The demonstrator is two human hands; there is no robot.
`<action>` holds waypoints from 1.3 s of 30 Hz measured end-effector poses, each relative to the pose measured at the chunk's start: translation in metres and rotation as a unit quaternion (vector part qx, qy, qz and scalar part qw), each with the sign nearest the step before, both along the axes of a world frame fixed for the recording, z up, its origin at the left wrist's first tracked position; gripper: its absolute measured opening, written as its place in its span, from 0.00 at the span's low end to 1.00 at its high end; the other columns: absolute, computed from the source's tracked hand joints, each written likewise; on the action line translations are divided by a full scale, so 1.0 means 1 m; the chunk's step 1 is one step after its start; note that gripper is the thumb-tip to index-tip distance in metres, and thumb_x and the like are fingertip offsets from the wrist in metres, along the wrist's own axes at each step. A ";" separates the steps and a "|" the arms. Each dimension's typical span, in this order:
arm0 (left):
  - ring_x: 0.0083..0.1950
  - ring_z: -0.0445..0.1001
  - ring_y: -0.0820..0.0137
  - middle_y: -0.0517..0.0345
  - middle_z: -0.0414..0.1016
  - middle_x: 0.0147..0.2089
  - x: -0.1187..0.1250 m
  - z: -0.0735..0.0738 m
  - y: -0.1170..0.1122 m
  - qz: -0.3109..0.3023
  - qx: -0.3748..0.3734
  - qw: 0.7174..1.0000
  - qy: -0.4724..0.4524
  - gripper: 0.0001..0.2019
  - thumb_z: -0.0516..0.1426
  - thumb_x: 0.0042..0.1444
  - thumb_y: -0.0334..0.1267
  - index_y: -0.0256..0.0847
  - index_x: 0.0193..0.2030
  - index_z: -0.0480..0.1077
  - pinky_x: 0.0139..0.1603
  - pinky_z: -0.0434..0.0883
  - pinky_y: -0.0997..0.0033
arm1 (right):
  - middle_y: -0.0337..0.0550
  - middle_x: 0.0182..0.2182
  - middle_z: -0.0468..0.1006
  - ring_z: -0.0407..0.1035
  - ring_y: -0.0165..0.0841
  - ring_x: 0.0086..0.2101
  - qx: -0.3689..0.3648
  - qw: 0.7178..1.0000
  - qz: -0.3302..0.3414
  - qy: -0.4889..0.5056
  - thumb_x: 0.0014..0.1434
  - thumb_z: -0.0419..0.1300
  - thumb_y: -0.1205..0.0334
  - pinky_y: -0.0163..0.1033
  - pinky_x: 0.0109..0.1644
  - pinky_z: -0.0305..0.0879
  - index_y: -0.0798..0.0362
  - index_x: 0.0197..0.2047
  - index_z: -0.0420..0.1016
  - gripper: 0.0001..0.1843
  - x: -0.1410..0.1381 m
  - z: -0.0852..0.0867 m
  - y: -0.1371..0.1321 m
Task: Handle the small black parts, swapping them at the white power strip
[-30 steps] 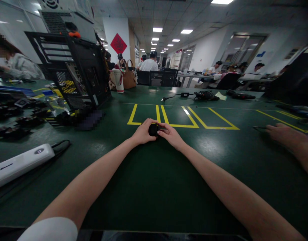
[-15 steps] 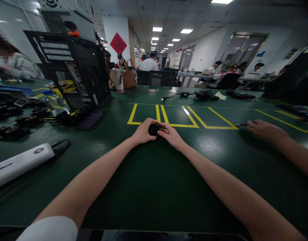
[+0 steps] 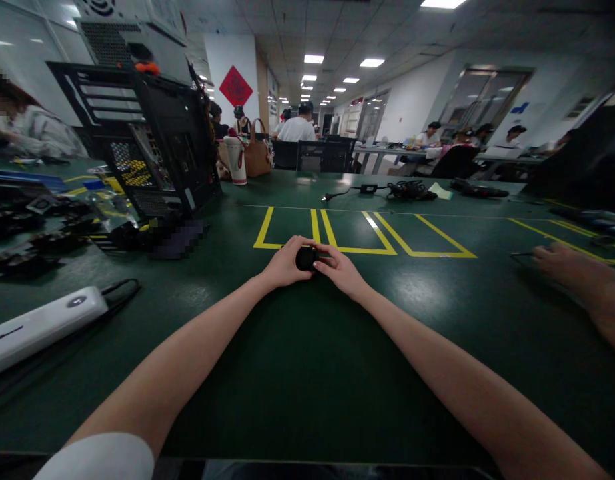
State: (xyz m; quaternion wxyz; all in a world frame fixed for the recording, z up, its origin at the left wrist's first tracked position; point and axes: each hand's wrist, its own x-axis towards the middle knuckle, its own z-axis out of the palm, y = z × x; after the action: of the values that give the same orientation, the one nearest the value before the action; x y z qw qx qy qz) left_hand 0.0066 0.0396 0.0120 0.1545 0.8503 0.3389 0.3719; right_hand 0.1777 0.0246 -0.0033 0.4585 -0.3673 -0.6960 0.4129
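Note:
A small black round object [image 3: 305, 259] is held between my two hands, low over the green table; its exact kind cannot be made out. My left hand [image 3: 285, 262] curls around its left side, thumb below and fingers above. From the right, my right hand [image 3: 339, 271] pinches its edge with thumb and fingertips. Just beyond my hands run yellow tape outlines [image 3: 367, 251] on the tabletop [image 3: 307, 373].
An open black computer case [image 3: 162, 140] stands at the left, near a plastic bottle [image 3: 105, 203] and dark parts. A white power strip [image 3: 42, 330] lies nearer. Coiled black cables [image 3: 410, 190] lie farther back. Another person's hand [image 3: 562, 267] holds a thin tool at right.
The other person's hand at the right has moved farther right with its thin tool. My hands stay in nearly the same place, still around the black object.

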 end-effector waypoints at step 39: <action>0.46 0.65 0.63 0.55 0.62 0.46 -0.002 0.002 -0.001 0.002 -0.004 1.000 0.017 0.29 0.60 0.38 0.33 0.42 0.50 0.56 0.43 0.65 0.62 | 0.43 0.47 0.64 0.62 0.36 0.50 0.048 0.995 -0.035 -0.083 0.49 0.55 0.68 0.47 0.52 0.63 0.50 0.44 0.57 0.17 -0.005 0.008 -0.014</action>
State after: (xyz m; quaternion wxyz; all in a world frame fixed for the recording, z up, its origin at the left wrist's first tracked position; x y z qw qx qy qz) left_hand 0.0050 0.0387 0.0142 0.1511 0.8551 0.3448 0.3565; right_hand 0.1725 0.0107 0.0042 0.4310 -0.4018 -0.7373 0.3305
